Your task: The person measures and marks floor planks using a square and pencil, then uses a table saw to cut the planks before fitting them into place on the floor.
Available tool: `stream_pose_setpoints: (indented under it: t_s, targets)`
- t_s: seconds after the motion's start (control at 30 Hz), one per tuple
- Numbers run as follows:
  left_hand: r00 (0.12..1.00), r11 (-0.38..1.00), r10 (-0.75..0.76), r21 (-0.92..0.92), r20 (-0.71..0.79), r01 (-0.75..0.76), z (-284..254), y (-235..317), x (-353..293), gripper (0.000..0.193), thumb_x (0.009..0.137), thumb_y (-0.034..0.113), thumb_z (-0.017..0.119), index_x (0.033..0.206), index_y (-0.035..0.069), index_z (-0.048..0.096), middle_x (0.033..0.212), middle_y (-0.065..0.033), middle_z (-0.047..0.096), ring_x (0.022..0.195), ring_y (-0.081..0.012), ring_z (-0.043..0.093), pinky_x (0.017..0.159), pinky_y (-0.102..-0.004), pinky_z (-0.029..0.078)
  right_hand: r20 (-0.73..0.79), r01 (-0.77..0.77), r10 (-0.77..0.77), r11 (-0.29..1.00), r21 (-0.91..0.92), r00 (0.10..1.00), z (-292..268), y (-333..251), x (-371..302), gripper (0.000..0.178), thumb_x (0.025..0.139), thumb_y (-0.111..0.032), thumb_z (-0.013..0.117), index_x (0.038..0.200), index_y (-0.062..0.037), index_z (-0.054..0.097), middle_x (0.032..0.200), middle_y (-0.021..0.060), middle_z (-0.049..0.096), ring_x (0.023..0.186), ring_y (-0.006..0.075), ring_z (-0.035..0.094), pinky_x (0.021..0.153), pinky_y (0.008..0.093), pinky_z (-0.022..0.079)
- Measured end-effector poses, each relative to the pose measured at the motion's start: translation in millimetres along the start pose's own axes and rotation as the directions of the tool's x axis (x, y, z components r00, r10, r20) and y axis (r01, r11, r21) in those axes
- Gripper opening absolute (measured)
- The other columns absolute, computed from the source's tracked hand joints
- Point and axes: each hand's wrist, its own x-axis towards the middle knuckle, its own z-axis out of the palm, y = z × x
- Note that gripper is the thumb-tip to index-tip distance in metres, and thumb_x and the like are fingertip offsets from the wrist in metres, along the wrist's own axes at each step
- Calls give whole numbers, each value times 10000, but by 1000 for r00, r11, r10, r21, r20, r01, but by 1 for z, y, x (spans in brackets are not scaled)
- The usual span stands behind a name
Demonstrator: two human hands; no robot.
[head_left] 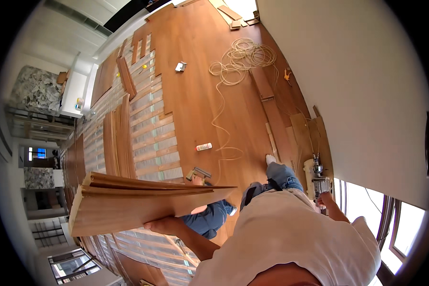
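Observation:
My left hand (166, 226) is closed on the lower edge of several stacked wood floorboards (143, 205), which stick out to the left at waist height. Out to the right, my right hand (325, 199) is beside a silver ribbed air compressor (321, 183) with a cream tank. Its fingers look curled, but what they hold, if anything, is hidden. Beyond the boards, a co-worker's hand (198, 180) is at a nail gun (200, 172). That person, in jeans (209, 221), is low by the floor and partly covered by my boards.
A coiled tan air hose (245, 59) trails over the laid wood floor (195, 100). A white tube-shaped bottle (204, 147) lies there. Left are exposed battens (152, 148) and a pile of boards (118, 138). Loose planks (276, 124) lie along the right wall (352, 86).

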Motion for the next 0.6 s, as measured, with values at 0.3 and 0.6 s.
stream_pose_setpoints:
  t_s: [0.3,0.6]
  targets:
    - [984,998,-21,57,-177,31,192,11,73,980,936,817,250,1491,17,359,1487,-236,413,1310,-378,489,1083,-500,459,56,612,-623,779,136,780,65,-467,46,167,995,-251,595,1020,-87,614,729,59,619,602,132,600,513,275,479]
    - [993,963,-25,263,-118,55,413,-35,163,1041,956,802,186,1333,-127,465,1274,-320,541,1107,-406,597,885,-500,546,129,564,-556,825,-34,821,152,-626,79,155,995,-214,582,974,-63,605,736,64,644,615,171,645,509,318,532]
